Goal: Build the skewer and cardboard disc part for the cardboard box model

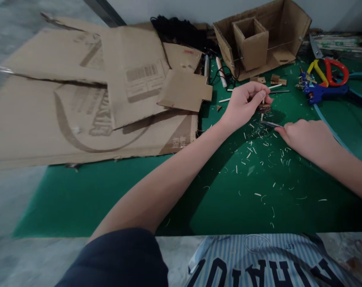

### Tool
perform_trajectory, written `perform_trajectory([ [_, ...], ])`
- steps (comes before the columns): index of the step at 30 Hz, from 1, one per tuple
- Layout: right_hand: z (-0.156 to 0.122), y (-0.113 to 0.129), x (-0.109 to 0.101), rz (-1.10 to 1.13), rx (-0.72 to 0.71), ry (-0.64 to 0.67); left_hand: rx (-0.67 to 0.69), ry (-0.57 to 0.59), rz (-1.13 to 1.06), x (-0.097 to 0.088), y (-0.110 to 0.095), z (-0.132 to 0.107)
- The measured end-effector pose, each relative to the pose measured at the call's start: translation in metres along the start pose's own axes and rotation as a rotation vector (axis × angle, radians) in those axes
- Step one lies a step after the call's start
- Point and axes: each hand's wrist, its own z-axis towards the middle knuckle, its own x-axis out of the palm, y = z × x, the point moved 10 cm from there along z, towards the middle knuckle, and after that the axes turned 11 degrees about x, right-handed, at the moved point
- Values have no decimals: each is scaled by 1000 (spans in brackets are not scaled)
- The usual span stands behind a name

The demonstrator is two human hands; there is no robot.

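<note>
My left hand [245,104] is closed in a pinch on a thin pale wooden stick [262,99], held upright over a small dark round piece [263,107] on the green mat [139,191]. My right hand [306,137] is closed on a slim metal blade [269,124], whose tip points left toward the base of the stick. Pale wood shavings [258,159] lie scattered on the mat under and in front of both hands.
Flat cardboard sheets [88,95] cover the mat's left half. A cut-open cardboard box model [258,40] stands at the back. Red and yellow scissors [330,69], a blue tool [324,92], loose sticks and a white pen [221,71] lie nearby.
</note>
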Motion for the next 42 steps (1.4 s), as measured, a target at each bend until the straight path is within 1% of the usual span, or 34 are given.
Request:
perform_trajectory([
  [3, -4, 1, 2, 0, 5, -25, 6, 5, 6, 0, -1, 0],
  [10, -7, -11, 1, 17, 52, -161, -9, -4, 1, -1, 3, 0],
  [14, -2, -12, 0, 33, 75, -155, -10, 3, 0, 0, 3, 1],
  [18, 1, -7, -3, 47, 66, -162, 5, 8, 8, 0, -3, 2],
  [21, 2, -5, -1, 44, 57, -130, 13, 17, -8, 2, -6, 2],
  [26, -2, -1, 1, 46, 33, -46, -10, 8, -32, 1, 1, 2],
  [29, -5, 3, 2, 45, 19, -31, -13, -14, -31, -1, 4, 1],
  [35, -17, 2, 3, 50, 53, -12, -42, -38, -19, -5, 10, 0],
  [38, -21, -1, -1, 28, 44, -38, -49, -39, -21, -5, 12, 0],
  [42, -16, -8, -13, 30, 65, -136, -59, -48, -27, -5, 13, 0],
])
